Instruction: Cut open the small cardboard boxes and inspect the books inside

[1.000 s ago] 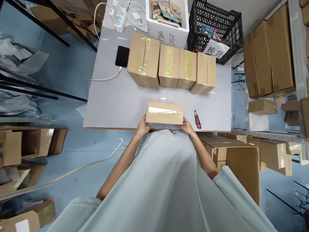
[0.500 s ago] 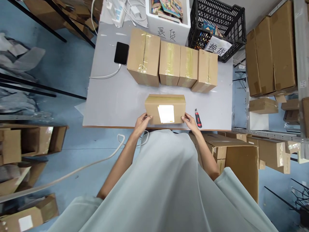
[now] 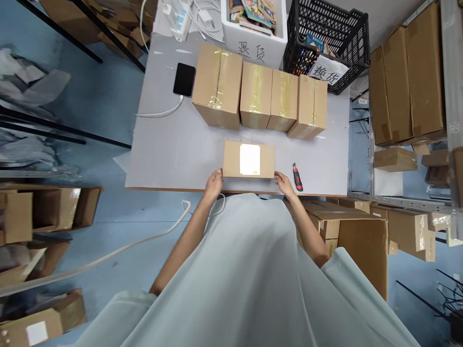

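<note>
A small brown box (image 3: 231, 159) with a white label (image 3: 250, 159) on its visible face is at the front middle of the grey table (image 3: 173, 154). At the box's left end is my left hand (image 3: 214, 183), fingers closed on its edge. My right hand (image 3: 283, 182) grips the lower right corner. To the right of that hand lies a red and black box cutter (image 3: 297, 177). Behind the held box stand several taped boxes in a row, the largest (image 3: 218, 84) at the left.
A black phone (image 3: 184, 79) with a white cable lies at the back left. White bin (image 3: 253, 46) and black crate (image 3: 325, 41), both with items inside, stand at the back. Shelving with boxes (image 3: 425, 77) is on the right; an open carton (image 3: 363, 255) is below the table's right edge.
The small box has tipped over, so its labelled face now points up and the taped side is out of sight. My hands have stayed at its two ends.
</note>
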{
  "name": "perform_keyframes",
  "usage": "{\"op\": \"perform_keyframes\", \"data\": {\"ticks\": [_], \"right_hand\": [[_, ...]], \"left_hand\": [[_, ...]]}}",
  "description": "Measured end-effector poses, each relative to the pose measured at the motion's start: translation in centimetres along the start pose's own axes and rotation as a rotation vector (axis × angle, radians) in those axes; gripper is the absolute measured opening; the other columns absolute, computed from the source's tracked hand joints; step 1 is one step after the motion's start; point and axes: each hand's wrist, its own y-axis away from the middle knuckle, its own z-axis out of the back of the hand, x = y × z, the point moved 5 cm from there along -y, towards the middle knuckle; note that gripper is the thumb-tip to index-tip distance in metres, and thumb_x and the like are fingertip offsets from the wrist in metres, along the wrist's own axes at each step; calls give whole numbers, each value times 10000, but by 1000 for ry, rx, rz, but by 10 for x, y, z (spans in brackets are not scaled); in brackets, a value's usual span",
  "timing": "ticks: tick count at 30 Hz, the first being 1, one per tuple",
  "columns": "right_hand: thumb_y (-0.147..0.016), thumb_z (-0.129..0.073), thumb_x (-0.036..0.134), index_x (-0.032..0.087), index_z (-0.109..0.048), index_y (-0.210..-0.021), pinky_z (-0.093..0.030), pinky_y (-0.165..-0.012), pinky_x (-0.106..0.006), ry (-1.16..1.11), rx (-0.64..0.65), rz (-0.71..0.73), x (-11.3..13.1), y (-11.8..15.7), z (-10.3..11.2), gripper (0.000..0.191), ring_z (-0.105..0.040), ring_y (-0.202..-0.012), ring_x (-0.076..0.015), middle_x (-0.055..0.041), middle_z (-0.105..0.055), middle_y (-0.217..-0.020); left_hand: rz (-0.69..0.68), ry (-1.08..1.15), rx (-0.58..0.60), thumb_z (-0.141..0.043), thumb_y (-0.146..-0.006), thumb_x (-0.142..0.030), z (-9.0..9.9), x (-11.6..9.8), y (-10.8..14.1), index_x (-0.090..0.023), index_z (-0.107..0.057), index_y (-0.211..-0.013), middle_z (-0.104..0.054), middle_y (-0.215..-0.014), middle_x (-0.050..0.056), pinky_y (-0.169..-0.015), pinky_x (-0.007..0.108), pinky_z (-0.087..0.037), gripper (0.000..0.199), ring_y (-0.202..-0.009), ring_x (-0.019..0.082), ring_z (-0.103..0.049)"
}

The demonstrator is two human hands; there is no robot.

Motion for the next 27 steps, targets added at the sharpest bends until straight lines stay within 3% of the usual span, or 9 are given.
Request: {"op": "perform_keyframes", "data": {"ticks": [3, 5, 8, 13, 18, 22, 27], "right_hand": [[-1000, -690, 351, 227, -823, -1420, -602, -1238, -534, 21, 8, 18, -1, 5, -6, 458, -778, -1333, -297, -112, -853, -1388], [-962, -726, 315, 202, -842, -1368, -553, -1289, -532, 30, 10, 40, 2, 9, -9, 437, -794, -1285, -295, -109, -871, -1323], [-953, -738, 324, 193, -859, -1303, -576, -1254, -513, 42, 14, 70, 11, 14, -7, 393, -814, -1196, -292, -105, -876, -1269], [-995, -804, 512, 201, -886, -1268, -627, -1157, -456, 56, -108, 198, 46, 22, 12, 422, -803, -1202, -311, -137, -851, -1268], [-1056, -740, 580, 222, -922, -1193, -632, -1123, -473, 113, -195, 267, 82, 23, 22, 425, -799, -1174, -333, -122, -864, -1211], [-1054, -739, 591, 226, -923, -1130, -644, -1066, -467, 144, -147, 258, 87, 18, 10, 415, -815, -1116, -334, -121, -878, -1190], [-1037, -740, 599, 232, -867, -1180, -648, -1006, -440, 221, -191, 187, 73, 13, -4, 413, -811, -998, -304, -118, -881, -1152]], "left_hand": [[130, 74, -28, -500, -1009, -492, -3, 8, 4, -186, -782, -1367, -812, -1367, 175, -1192, 547, -627, 549, -1312, 340, -781], [133, 83, -41, -510, -974, -428, -2, 5, 5, -162, -779, -1356, -814, -1354, 184, -1183, 541, -635, 538, -1299, 338, -789], [133, 105, -78, -505, -949, -382, 5, -6, 7, -152, -773, -1350, -825, -1317, 179, -1157, 523, -654, 535, -1289, 330, -795], [-23, 138, -142, -620, -949, -387, 21, -43, 13, -179, -795, -1293, -829, -1389, 146, -1212, 473, -620, 438, -1367, 296, -768], [-182, 98, -184, -802, -912, -426, 33, -78, 18, -149, -807, -1294, -839, -1362, 154, -1198, 474, -625, 472, -1258, 299, -800], [-152, 51, -216, -760, -953, -390, 38, -79, 16, -137, -806, -1271, -842, -1345, 157, -1198, 456, -618, 410, -1247, 293, -800], [-64, -19, -146, -715, -949, -338, 28, -69, 15, -154, -782, -1291, -826, -1395, 144, -1139, 435, -636, 395, -1229, 293, -797]]}}
